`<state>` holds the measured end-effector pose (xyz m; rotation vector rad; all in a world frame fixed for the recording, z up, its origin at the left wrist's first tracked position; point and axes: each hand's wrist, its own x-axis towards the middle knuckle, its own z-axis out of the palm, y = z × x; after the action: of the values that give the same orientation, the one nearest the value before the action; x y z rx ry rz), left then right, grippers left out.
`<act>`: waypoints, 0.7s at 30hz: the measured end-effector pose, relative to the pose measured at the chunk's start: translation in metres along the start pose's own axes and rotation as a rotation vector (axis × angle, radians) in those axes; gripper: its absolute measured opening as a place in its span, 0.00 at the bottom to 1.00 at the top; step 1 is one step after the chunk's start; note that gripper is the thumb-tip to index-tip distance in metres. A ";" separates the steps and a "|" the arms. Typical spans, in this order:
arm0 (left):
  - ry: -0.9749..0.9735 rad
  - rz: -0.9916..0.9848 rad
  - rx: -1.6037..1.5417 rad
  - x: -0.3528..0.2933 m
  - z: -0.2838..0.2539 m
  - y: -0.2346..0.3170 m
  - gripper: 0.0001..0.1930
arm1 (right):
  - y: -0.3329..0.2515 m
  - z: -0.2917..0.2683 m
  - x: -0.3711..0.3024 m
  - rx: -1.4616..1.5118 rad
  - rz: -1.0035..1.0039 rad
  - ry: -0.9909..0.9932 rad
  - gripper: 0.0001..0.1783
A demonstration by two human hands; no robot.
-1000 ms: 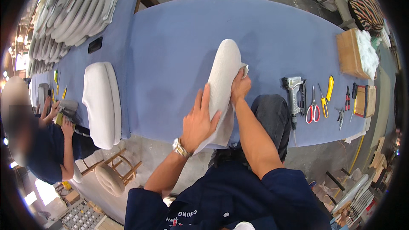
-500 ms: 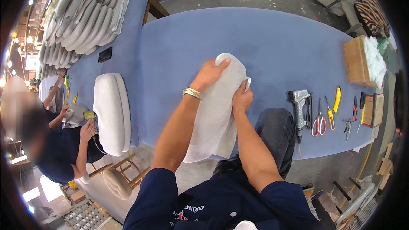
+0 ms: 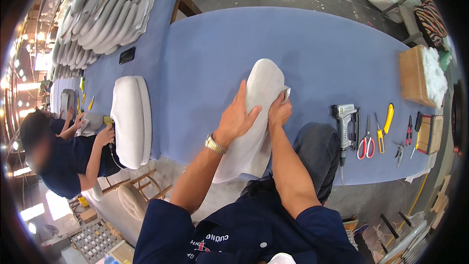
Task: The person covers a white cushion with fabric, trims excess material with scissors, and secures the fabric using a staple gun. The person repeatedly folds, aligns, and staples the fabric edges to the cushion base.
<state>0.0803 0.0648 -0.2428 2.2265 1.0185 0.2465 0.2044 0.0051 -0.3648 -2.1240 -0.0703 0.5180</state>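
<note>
A long, light grey upholstered pad (image 3: 261,80) with a rounded top end stands tilted in front of me, over the near edge of the blue table (image 3: 210,49). My left hand (image 3: 236,121) lies along its left side, fingers stretched out and thumb apart on the fabric. On the opposite edge my right hand (image 3: 279,111) grips the pad, beside a small loose flap of fabric. The fingertips behind the pad are hidden. Looser cloth hangs at the lower end, between my forearms.
On the right lie a staple gun (image 3: 346,124), red-handled scissors (image 3: 365,145), a yellow cutter (image 3: 388,118) and pliers (image 3: 409,129). A box of white stuffing (image 3: 415,78) stands behind them. On the left are two pads (image 3: 129,122), a phone (image 3: 127,55), stacked pads (image 3: 107,19) and a co-worker (image 3: 73,161).
My left hand has let go of the pad's top end and slid down its left side, with the fingers now spread. My right hand keeps its grip.
</note>
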 end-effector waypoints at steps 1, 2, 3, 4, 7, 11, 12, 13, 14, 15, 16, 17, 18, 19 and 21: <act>-0.017 -0.052 0.010 -0.021 -0.004 0.002 0.47 | 0.000 0.001 -0.001 0.002 0.010 -0.003 0.26; -0.031 -0.100 0.017 -0.040 -0.008 0.005 0.47 | -0.001 0.000 -0.001 0.005 0.017 -0.004 0.26; -0.044 -0.145 0.022 -0.059 -0.011 0.006 0.48 | -0.001 0.000 0.000 0.007 0.022 0.000 0.26; -0.045 -0.182 0.040 -0.078 -0.011 0.006 0.48 | 0.000 0.000 0.001 -0.002 0.033 0.013 0.26; 0.003 -0.268 0.098 -0.127 -0.009 0.000 0.49 | 0.002 0.004 0.004 -0.028 0.030 0.033 0.26; 0.165 -0.307 0.142 -0.195 0.009 -0.034 0.46 | 0.004 0.009 0.006 -0.020 -0.002 0.028 0.30; 0.214 -0.316 0.152 -0.211 0.014 -0.042 0.44 | 0.011 0.014 0.008 0.004 -0.001 0.020 0.32; 0.144 -0.435 0.067 -0.220 0.014 -0.042 0.43 | 0.030 0.022 0.022 -0.011 0.041 0.031 0.36; 0.093 -0.570 -0.022 -0.232 0.012 -0.043 0.41 | 0.048 0.024 0.027 0.008 -0.029 -0.034 0.34; 0.086 -0.573 -0.039 -0.240 0.013 -0.039 0.40 | 0.060 0.025 0.030 -0.094 -0.116 -0.085 0.30; 0.097 -0.584 -0.043 -0.243 0.012 -0.034 0.39 | 0.077 0.031 0.031 0.047 -0.328 -0.059 0.25; 0.107 -0.596 -0.026 -0.253 0.014 -0.031 0.38 | 0.071 0.022 0.021 0.103 -0.152 -0.277 0.24; 0.103 -0.570 -0.029 -0.257 0.021 -0.034 0.38 | 0.055 0.012 0.009 0.184 -0.056 -0.257 0.24; 0.107 -0.488 -0.036 -0.248 0.027 -0.040 0.38 | 0.049 0.006 0.015 0.425 -0.019 -0.231 0.27; 0.094 -0.396 -0.041 -0.230 0.031 -0.046 0.39 | 0.037 0.002 0.036 0.317 0.090 -0.155 0.30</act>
<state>-0.0906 -0.0962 -0.2730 1.9400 1.4632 0.1931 0.2308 -0.0062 -0.4072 -1.7821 0.0196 0.6984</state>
